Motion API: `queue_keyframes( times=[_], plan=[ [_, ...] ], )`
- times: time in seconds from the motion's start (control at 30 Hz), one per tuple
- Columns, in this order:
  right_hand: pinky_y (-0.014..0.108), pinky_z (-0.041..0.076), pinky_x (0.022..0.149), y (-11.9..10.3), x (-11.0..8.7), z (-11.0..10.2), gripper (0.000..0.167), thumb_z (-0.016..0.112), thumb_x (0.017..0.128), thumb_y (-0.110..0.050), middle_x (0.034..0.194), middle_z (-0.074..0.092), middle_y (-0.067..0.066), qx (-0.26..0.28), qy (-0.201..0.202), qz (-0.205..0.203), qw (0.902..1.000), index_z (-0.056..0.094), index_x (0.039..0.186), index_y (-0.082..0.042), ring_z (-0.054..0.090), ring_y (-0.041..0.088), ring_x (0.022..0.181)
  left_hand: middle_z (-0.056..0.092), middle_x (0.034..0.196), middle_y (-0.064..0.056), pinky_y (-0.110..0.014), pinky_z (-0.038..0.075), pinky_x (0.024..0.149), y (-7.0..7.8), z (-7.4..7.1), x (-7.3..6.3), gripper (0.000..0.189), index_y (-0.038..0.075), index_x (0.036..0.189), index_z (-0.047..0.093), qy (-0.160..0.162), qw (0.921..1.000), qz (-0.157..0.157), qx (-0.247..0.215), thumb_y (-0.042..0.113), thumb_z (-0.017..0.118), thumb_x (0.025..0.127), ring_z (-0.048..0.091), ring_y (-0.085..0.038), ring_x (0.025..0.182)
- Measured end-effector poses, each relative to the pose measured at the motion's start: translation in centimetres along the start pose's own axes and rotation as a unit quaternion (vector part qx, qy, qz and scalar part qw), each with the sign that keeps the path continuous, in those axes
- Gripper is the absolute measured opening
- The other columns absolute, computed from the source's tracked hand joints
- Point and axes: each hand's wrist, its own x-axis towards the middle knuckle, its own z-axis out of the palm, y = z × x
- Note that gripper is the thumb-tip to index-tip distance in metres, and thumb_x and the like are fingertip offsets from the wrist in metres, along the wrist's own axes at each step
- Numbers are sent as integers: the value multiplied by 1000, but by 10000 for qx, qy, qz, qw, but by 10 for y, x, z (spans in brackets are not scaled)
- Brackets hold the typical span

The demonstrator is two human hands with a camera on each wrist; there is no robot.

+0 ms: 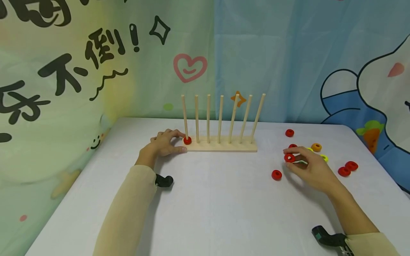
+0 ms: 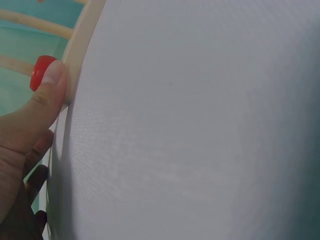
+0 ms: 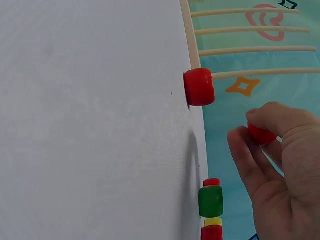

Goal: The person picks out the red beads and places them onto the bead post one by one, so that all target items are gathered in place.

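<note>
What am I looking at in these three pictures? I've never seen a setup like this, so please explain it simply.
There's no machine here, just a person's two bare hands. The widest picture comes from a camera worn on the head, looking forward and down. The other two come from cameras worn on the left and right wrists.

The left hand holds the left end of a wooden base with seven upright pegs. A red bead sits at the foot of the leftmost peg.

The right hand pinches another red bead between its fingers.

On the white table, around that hand, lie loose red beads, an orange bead and some yellow ones. The right wrist picture also shows a green bead.
</note>
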Motion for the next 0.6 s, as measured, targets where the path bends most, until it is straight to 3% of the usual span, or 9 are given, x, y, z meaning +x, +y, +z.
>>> queue_keyframes(
  times=[0.17, 0.27, 0.47, 0.6],
  plan=[
    [11, 48, 79, -3, 1, 2, 46, 74, 86, 0, 116, 61, 6, 238, 123, -53, 9996, 58, 129, -10, 63, 9, 95, 39, 148, -3, -62, 24, 101, -2, 1, -1, 69, 35, 138, 51, 21, 9999, 101, -45, 63, 72, 78, 29, -35, 134],
    [12, 49, 80, -5, 3, 4, 42, 75, 83, 3, 111, 61, 4, 222, 224, -300, 9991, 62, 122, -8, 63, 11, 92, 39, 147, -3, -62, 24, 101, -3, 2, -1, 69, 36, 138, 50, -11, 9999, 110, 6, 64, 72, 79, 29, -35, 134],
    [8, 47, 80, -12, 10, 7, 42, 75, 84, 2, 109, 64, 1, 58, 654, -509, 9965, 63, 123, -8, 61, 4, 87, 41, 144, -1, -63, 25, 101, 2, -4, -3, 67, 38, 136, 51, 68, 9999, 55, 91, 64, 73, 77, 30, -32, 133],
    [9, 47, 79, -17, 14, 10, 42, 74, 84, 3, 110, 63, 4, 164, 673, -648, 9955, 65, 123, -7, 63, 7, 87, 40, 145, -2, -62, 25, 101, 3, -4, -4, 68, 39, 136, 50, 27, 9999, 18, 101, 64, 73, 77, 29, -33, 134]
  ],
)
